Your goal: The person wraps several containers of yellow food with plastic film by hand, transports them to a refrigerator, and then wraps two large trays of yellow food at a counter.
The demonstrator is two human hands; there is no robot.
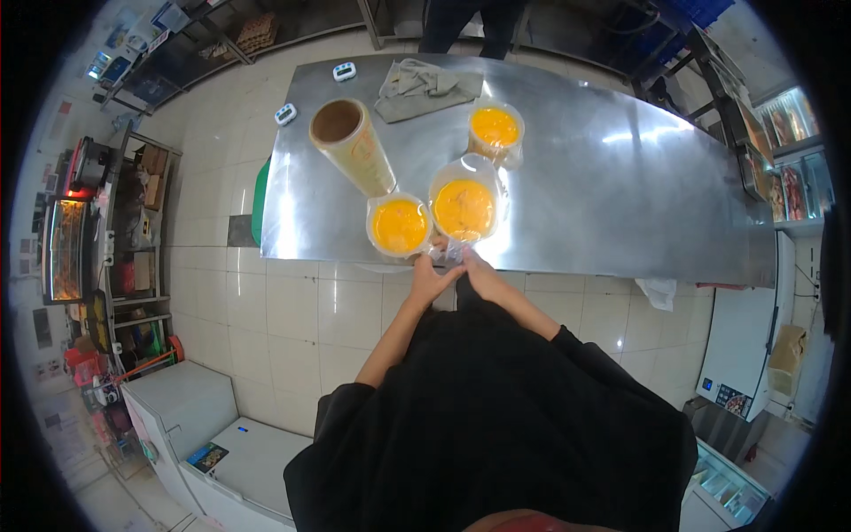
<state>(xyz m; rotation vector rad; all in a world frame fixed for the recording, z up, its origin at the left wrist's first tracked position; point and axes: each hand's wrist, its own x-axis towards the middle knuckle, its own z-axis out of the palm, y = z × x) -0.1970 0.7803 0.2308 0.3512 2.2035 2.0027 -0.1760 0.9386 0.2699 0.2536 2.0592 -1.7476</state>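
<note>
Both hands meet at the near edge of a stainless steel table (598, 193). My left hand (429, 279) and my right hand (484, 278) pinch a crumpled piece of clear plastic film (447, 251). Just beyond my left hand stands a round tub (400, 226) of orange-yellow liquid, with film around its rim. Beside it, past my right hand, is a larger clear container (464, 209) holding the same coloured liquid. Farther back sits a third tub (494, 128), also orange-yellow inside. The fingertips are partly hidden by the film and the tubs.
A large roll of plastic film (359, 156) with a cardboard core stands left of the tubs. Behind lie a grey-brown cloth (429, 86) and two small white timers (344, 72). Another person's legs (469, 26) show beyond the table. White chest freezers (259, 459) stand behind me.
</note>
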